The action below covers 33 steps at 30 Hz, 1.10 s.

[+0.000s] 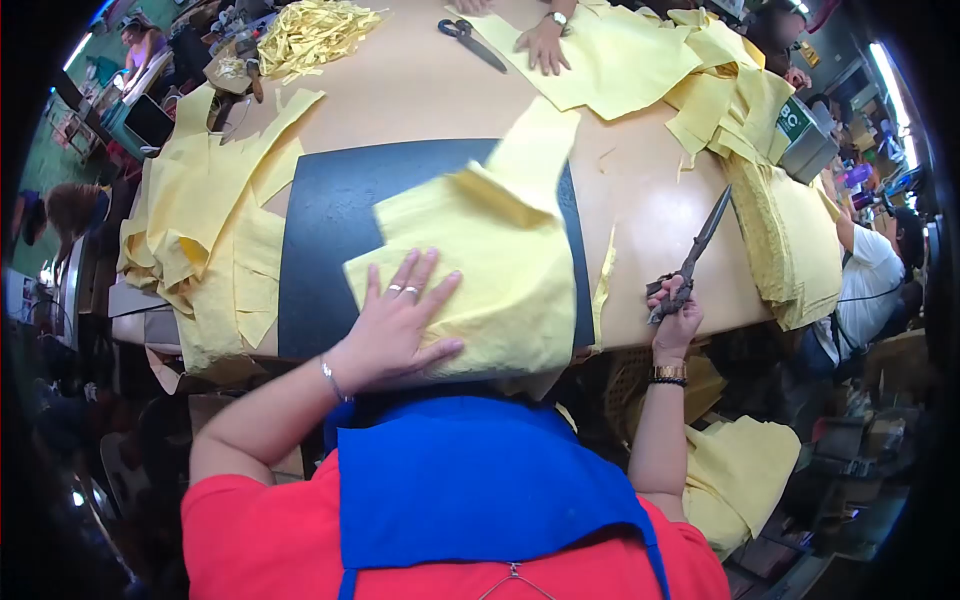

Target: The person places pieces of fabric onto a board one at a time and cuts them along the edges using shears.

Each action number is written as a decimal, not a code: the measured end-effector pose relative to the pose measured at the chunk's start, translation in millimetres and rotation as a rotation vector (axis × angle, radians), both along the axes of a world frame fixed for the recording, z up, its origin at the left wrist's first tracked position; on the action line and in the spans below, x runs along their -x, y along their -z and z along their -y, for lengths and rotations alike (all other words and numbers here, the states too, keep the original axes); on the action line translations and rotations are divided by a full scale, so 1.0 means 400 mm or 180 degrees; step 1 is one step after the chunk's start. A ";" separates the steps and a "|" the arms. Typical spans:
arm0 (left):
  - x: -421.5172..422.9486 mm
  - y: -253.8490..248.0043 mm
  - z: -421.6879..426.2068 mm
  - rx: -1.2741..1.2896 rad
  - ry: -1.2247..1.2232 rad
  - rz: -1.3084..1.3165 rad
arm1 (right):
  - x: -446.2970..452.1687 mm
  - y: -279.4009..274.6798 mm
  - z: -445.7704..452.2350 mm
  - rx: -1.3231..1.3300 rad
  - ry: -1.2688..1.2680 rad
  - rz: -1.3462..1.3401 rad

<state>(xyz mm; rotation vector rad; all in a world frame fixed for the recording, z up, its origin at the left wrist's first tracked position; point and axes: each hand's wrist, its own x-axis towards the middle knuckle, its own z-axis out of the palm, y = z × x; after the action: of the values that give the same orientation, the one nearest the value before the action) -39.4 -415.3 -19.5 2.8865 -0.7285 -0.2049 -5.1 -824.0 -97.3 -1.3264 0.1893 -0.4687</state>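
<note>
My left hand lies flat with spread fingers on a yellow leather piece. That piece rests over a dark mat at the table's near edge, with a fold across its upper part and a strip reaching up past the mat. Off to the right, my right hand is wrapped around the handles of a pair of scissors. Their blades point up and away, and they look closed. A thin yellow offcut lies between the leather piece and the scissors.
Yellow pieces are heaped on the left, and a thick stack stands at the right edge. Yellow scraps sit at the back. Across the table, another person's hand presses on yellow material near a second pair of scissors.
</note>
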 end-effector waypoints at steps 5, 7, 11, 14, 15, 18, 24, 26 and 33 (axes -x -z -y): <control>-0.261 -0.036 -0.099 -0.0124 0.1779 -0.0014 | -0.002 0.007 0.007 -0.0016 0.0030 -0.0013; -0.397 -0.059 -0.189 -0.0749 0.1730 0.0691 | -0.004 0.007 0.006 -0.0074 -0.0032 0.0030; -0.405 -0.192 -0.115 0.0610 0.1236 0.1442 | -0.001 -0.015 -0.022 -0.0005 0.0122 -0.0007; -0.200 -0.319 0.080 0.3469 0.2230 0.0156 | -0.005 -0.007 -0.004 -0.0214 -0.0003 0.0012; -0.134 -0.342 0.121 0.4001 0.2674 -0.0262 | -0.005 -0.003 -0.007 -0.0210 0.0022 0.0130; 0.014 -0.390 0.217 0.4797 0.3670 -0.1383 | -0.012 0.009 0.010 -0.0153 0.0074 -0.0080; 0.093 -0.416 0.275 0.5019 0.4162 -0.2169 | -0.008 -0.001 0.010 0.0047 0.0016 -0.0049; 0.100 -0.417 0.280 0.5041 0.4149 -0.2276 | -0.010 0.003 0.016 -0.0050 -0.0029 -0.0043; 0.092 -0.417 0.262 0.4812 0.3972 -0.2553 | -0.014 0.023 0.027 -0.0131 -0.0002 -0.0046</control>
<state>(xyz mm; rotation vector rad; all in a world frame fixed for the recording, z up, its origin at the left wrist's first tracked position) -76.1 -520.0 147.4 0.6180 -1.4148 -0.5399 0.3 -834.8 -106.6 -1.2898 0.2096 -0.4526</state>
